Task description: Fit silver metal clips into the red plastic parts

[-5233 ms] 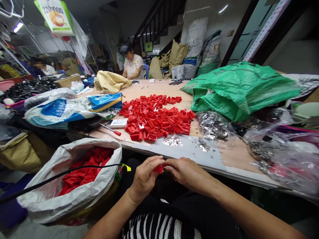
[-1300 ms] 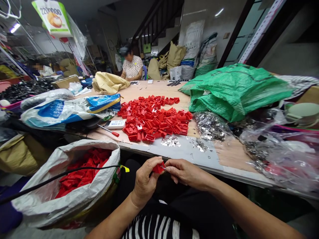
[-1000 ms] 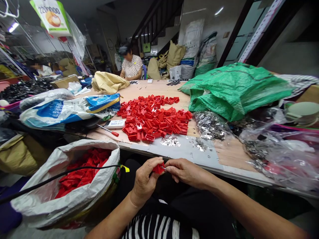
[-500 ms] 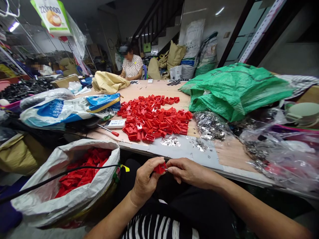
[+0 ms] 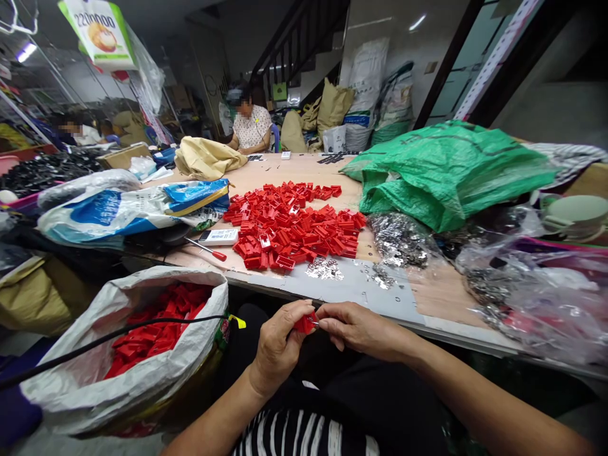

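Red parts (image 5: 304, 231) litter the table (image 5: 441, 294), dark stairs (image 5: 300, 57) beyond, hands (image 5: 278, 342) (image 5: 356, 326) grasping a red piece (image 5: 304, 323) and metal bit (image 5: 315, 323).

- My wood-toned table (image 5: 439, 292), grey sheet (image 5: 354, 288) along my edge
- Ahead of me, heaped red parts (image 5: 304, 235) and small silvery pieces (image 5: 325, 269)
- On my left, a red-handled tool (image 5: 218, 255)
- On my right, a green sack (image 5: 451, 168)

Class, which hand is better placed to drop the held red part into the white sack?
Likely the left hand: it grips the red part and is nearer the white sack than the right hand.
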### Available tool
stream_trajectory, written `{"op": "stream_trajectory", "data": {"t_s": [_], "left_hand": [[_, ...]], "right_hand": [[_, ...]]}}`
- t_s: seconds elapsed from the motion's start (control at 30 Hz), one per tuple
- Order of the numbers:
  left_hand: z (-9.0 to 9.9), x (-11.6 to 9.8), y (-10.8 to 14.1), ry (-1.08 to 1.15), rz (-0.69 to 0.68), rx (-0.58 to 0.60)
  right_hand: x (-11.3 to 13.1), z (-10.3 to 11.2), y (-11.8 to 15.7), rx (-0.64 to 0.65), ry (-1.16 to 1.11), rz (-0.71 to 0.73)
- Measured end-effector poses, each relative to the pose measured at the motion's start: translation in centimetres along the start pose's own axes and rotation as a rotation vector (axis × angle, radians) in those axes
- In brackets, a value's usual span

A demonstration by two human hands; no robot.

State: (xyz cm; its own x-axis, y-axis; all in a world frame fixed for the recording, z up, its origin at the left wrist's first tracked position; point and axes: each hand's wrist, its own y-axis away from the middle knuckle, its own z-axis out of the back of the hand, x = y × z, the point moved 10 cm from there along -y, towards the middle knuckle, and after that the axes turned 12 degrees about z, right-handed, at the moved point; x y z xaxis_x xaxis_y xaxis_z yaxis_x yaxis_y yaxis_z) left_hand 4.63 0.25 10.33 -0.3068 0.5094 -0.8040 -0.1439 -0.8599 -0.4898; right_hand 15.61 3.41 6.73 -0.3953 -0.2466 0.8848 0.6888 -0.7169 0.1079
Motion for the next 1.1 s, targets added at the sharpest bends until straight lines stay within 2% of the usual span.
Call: {"op": "stream_trajectory", "data": {"t_s": [0.33,0.67,0.87,0.97,1.1], "left_hand": [[-0.1,0.2,0.2,0.009,0.008,-0.011],[-0.3,-0.5,0.4,-0.074,-0.067,-0.015],[-0.8,-0.5,0.2,-0.100,-0.091,0.045],[-1.0,0.2,-0.2,-0.057,-0.031,0.072],[-1.0,2.0,-0.9,0.064,0.166,0.101]], "right_hand": [[-0.8,-0.5,-0.2,-0.040,-0.101,-0.033],[-1.8,-2.2,0.2,-0.078,-0.487,-0.159],[-3.0,-2.7,0.2,-0.041,-0.543,-0.203],[-3.3,-2.7,0.3,-0.007,-0.505,-0.233],[-2.6,-1.8,0.7,-0.004,-0.418,-0.213]]}}
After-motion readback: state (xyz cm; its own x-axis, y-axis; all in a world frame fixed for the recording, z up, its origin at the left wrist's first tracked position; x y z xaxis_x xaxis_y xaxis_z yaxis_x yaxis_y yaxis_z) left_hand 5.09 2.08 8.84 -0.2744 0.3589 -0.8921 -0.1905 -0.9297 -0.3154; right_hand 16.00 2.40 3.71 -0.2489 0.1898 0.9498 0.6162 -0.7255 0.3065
